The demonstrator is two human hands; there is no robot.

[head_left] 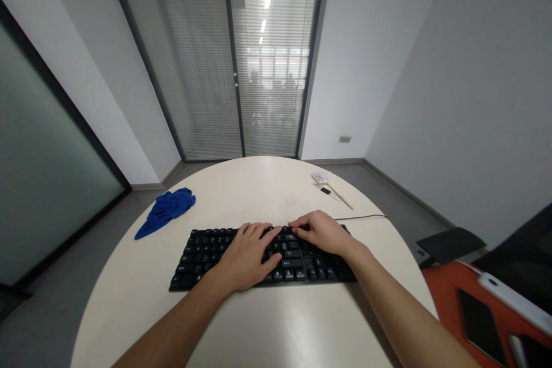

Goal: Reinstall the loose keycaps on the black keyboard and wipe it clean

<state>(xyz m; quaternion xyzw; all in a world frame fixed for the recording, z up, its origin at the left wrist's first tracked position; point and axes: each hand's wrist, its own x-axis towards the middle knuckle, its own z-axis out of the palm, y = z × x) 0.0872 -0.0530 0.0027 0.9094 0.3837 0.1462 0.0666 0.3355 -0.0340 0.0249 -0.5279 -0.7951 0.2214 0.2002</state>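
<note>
With my left hand [246, 257] and right hand [321, 232] spread flat, gripping nothing, on the keyboard [207, 253] at lower centre, I risk nudging it and tugging its cable [366, 217].

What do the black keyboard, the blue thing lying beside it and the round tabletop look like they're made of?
The black keyboard under both hands looks like matte moulded plastic: dull, evenly dark keys. The crumpled blue cloth seems to be soft fabric, judging by its folds and limp edges. The round cream table has a smooth, slightly glossy top that throws a soft reflection, likely laminate or painted board; which of the two cannot be told.
</note>
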